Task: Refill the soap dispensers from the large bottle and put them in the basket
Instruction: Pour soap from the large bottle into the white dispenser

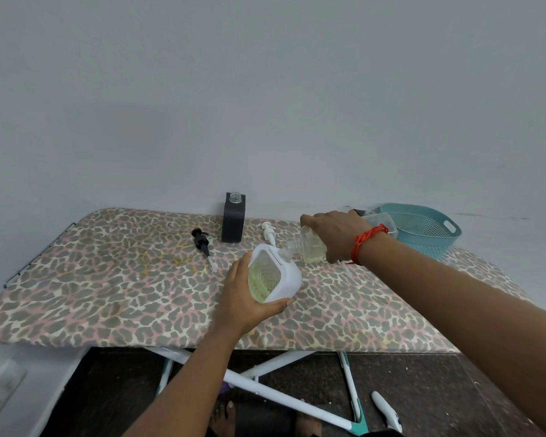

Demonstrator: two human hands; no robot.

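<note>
Pale grey wall stands behind an ironing board (108, 298) with a leopard-print cover; below it the white legs (265, 391) cross over a dark floor.

The left hand (243, 299) holds a white dispenser (289, 275), its fingers (238, 272) curled round the body from the left and from below. The dispenser is tilted just above the board, and yellow-green soap shows through its clear side. The right hand (334, 233), with a red thread (364, 239) on the wrist, grips the bottle (311, 247) from above, with the fingers (308, 220) wrapped over it. The bottle lies almost sideways, and its mouth meets the opening on top of the dispenser, between the two hands. Some yellowish liquid sits in the low part of the bottle.

Beyond the left fingers, near the wall, a black dispenser (233, 220) stands upright with an open neck. Left of it a black pump (202, 241) lies flat on the board. A white pump (269, 233) lies between the black dispenser and the right fingers. Behind the right wrist a clear box (383, 222) is partly hidden, and the teal basket (423, 230) stands just beyond it at the far right end of the board.
</note>
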